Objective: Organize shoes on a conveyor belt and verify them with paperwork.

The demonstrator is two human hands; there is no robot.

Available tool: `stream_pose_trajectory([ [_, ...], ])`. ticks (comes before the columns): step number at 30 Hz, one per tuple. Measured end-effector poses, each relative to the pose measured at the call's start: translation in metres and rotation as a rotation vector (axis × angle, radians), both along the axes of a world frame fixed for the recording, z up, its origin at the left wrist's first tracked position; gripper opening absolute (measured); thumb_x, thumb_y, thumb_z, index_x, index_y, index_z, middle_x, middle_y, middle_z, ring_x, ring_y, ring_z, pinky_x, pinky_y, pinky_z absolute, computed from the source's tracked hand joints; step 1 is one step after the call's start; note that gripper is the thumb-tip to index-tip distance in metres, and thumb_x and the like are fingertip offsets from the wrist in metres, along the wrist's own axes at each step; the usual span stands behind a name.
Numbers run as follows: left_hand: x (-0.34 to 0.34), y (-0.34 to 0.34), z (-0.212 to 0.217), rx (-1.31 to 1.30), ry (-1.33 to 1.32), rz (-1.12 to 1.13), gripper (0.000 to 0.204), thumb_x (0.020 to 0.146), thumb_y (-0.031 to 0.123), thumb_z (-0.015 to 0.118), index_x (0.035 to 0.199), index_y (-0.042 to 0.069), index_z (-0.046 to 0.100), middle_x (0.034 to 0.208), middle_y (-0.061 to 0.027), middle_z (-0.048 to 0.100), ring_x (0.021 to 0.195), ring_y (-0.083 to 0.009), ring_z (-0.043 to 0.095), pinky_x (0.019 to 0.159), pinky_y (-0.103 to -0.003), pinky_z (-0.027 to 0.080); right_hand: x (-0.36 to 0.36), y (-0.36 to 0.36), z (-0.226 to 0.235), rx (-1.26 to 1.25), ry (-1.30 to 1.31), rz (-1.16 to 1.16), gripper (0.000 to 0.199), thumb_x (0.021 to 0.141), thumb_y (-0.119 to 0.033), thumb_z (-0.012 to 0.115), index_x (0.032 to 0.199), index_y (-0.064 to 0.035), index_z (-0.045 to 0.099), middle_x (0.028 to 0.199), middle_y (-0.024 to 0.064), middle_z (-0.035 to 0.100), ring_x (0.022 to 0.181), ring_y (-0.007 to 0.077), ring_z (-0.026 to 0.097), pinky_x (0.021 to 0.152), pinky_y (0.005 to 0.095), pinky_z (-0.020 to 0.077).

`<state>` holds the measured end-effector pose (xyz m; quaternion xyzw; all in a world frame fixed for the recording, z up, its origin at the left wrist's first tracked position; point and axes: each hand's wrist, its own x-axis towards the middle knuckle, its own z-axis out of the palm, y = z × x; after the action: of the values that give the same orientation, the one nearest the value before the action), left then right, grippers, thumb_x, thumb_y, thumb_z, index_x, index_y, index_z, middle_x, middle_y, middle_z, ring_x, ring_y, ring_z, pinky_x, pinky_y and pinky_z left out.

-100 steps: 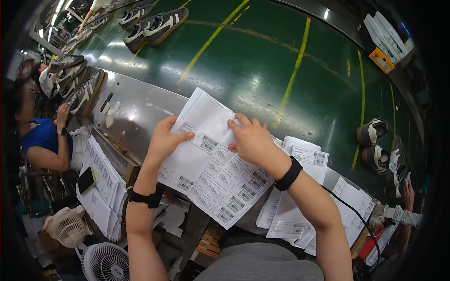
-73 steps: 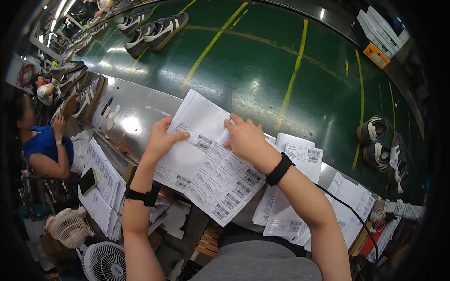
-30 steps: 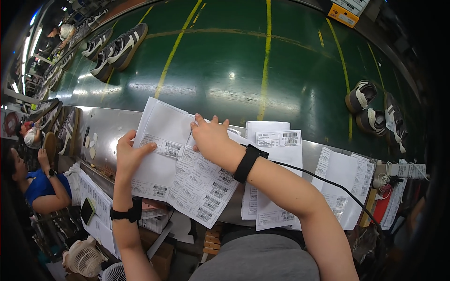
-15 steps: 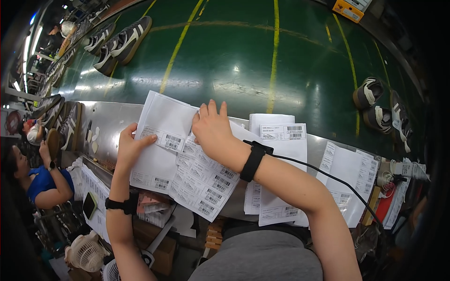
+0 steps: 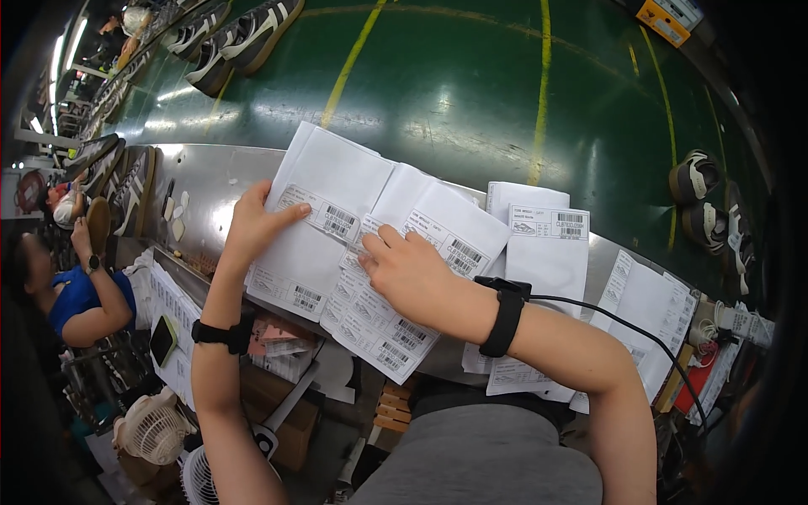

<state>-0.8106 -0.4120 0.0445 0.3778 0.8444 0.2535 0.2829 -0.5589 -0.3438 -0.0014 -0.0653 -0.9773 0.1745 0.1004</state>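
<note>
White label sheets [image 5: 345,181], printed with barcodes and small shoe drawings, lie opened out in front of me. My left hand [image 5: 257,227] grips their left side, thumb on top and the other fingers underneath. On the middle of the sheets rests my right hand [image 5: 417,278], its fingers slightly bent and apart; its thumb is hidden. Just above that hand, a raised label flap [image 5: 459,231] leans to the right. Another stack of label sheets [image 5: 547,252] lies right of the flap, partly covered by my right forearm.
A green belt [image 5: 438,101] with yellow lines runs beyond the metal ledge [image 5: 223,181]. Sneakers stand on it at left [image 5: 261,38] and right [image 5: 697,177]. More label sheets [image 5: 640,307] lie at right. A cable [image 5: 627,316] trails from my right wrist. Someone in blue [image 5: 97,290] works at left.
My right hand has moved down the sheets, and its fingers have bent. A label flap now stands above it, right of the left page. The whole view has shifted.
</note>
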Motion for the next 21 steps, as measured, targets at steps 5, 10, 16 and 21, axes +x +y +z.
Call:
stream_pose_trajectory([
  [5,0.023,-0.002,-0.005,0.031,0.803,-0.22,0.041,0.075,0.019,0.08,0.109,0.0,0.066,0.118,-0.0172,0.062,0.106,-0.0336,0.059,0.09,-0.041,0.049,0.0,0.001,0.001,-0.01,0.031,-0.007,0.03,0.085,-0.011,0.06,0.112,-0.0004,0.068,0.104,0.0077,0.054,0.101,0.0224,0.052,0.072,0.0303,0.0471],
  [10,0.053,0.021,0.008,0.241,0.667,-1.019,0.035,0.071,0.002,0.07,0.105,0.011,0.067,0.12,-0.0049,0.059,0.114,-0.0312,0.051,0.094,-0.04,0.043,0.003,0.001,0.002,0.008,0.005,-0.001,0.031,0.081,-0.011,0.062,0.109,0.001,0.068,0.105,0.0081,0.054,0.101,0.0227,0.051,0.07,0.0306,0.0467],
  [16,0.041,0.028,0.006,0.202,0.51,-1.076,0.013,0.071,0.005,0.07,0.081,0.011,0.064,0.093,0.0002,0.066,0.104,-0.0254,0.055,0.091,-0.039,0.043,0.001,-0.005,0.02,0.08,-0.151,0.029,0.029,0.073,-0.01,0.066,0.098,0.0043,0.069,0.107,0.0085,0.054,0.099,0.0224,0.05,0.067,0.0288,0.0445],
  [21,0.034,0.026,0.008,0.216,0.495,-1.109,0.019,0.068,0.0,0.072,0.082,0.011,0.063,0.089,-0.0005,0.066,0.1,-0.0247,0.058,0.09,-0.039,0.044,0.001,-0.006,0.02,0.04,-0.136,0.004,0.027,0.071,-0.009,0.067,0.094,0.0037,0.069,0.109,0.0084,0.053,0.101,0.0228,0.049,0.068,0.0284,0.0446],
])
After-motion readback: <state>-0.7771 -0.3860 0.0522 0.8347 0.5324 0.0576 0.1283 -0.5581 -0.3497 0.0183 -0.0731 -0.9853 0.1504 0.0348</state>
